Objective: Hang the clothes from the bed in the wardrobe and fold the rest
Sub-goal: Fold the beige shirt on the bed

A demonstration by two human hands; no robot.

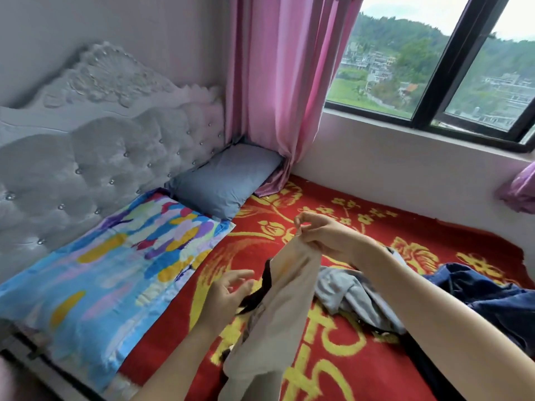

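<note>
Our right hand [327,235] pinches the top edge of the thin beige cloth garment with black trim [289,308], lifting it above the red, yellow-flowered bedspread [333,357] so it hangs straight for sorting. Our left hand [228,293], fingers spread, seems ready to steady it; blur hides any contact.

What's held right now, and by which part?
Right hand pinches the beige garment by its top edge. Left hand is at its black trim; grip unclear.

Head view, looking down, close over bed [362,357]
</note>
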